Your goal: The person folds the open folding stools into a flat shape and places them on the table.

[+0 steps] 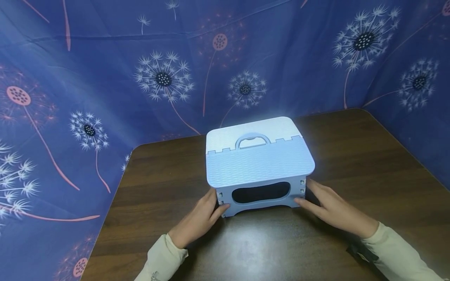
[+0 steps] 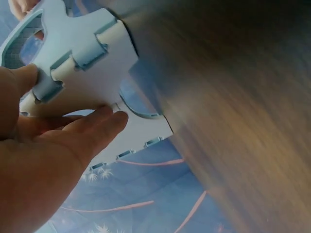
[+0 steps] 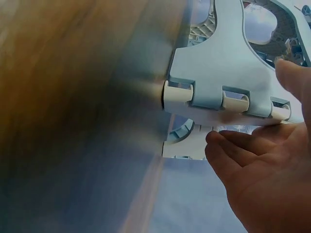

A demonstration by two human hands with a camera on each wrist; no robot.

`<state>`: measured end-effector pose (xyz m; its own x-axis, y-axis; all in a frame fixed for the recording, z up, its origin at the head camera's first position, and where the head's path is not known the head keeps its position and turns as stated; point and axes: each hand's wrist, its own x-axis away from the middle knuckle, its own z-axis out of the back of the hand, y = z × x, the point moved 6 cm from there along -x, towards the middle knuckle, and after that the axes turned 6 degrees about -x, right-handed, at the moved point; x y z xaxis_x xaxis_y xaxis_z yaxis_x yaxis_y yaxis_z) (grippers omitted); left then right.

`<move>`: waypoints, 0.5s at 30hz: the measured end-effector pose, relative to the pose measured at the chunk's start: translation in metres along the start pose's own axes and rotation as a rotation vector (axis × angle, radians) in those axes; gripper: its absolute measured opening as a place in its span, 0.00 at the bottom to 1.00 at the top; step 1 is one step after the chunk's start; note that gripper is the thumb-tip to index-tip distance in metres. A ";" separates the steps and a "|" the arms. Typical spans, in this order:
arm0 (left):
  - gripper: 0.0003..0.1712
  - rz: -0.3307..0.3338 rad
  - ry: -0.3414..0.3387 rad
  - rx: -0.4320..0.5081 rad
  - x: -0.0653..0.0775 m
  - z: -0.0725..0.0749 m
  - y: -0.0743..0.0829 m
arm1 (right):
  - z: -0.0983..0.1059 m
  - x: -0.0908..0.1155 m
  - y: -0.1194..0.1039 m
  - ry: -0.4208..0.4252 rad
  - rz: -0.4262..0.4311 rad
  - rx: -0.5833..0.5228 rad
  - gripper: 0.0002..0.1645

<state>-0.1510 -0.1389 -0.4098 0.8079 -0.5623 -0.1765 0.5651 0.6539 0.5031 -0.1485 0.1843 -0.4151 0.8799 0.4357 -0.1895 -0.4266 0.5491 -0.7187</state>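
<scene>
A light blue and white folding step stool (image 1: 260, 166) stands upright on its unfolded legs, its ribbed top carrying an arched handle (image 1: 252, 141) in the middle. My left hand (image 1: 197, 219) holds its left front corner, thumb on the front panel and fingers along the side. At the opposite corner, my right hand (image 1: 334, 207) grips in the same manner. From the left wrist, hinge knuckles of the stool (image 2: 90, 51) show between thumb and fingers. The right wrist view shows the front leg panel (image 3: 218, 68) beside the thumb, with the fingers under the hinged edge.
The stool rests on a dark brown wooden table (image 1: 165, 171) with rounded far corners. Behind and beside it hangs a blue cloth (image 1: 116, 70) printed with dandelions. A bright light reflection lies on the tabletop in front of the stool.
</scene>
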 end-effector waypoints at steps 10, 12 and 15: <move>0.43 -0.033 0.043 0.065 -0.001 0.003 0.004 | -0.005 -0.002 0.000 -0.037 -0.042 -0.046 0.53; 0.43 -0.031 0.047 0.058 -0.001 0.004 0.005 | -0.005 -0.001 -0.001 -0.031 -0.038 -0.040 0.53; 0.40 -0.018 0.054 0.043 0.000 0.005 0.005 | -0.005 -0.002 -0.002 -0.011 -0.014 -0.030 0.51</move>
<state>-0.1493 -0.1383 -0.4029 0.8061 -0.5451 -0.2305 0.5728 0.6207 0.5354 -0.1480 0.1788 -0.4167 0.8832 0.4364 -0.1720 -0.4079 0.5334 -0.7410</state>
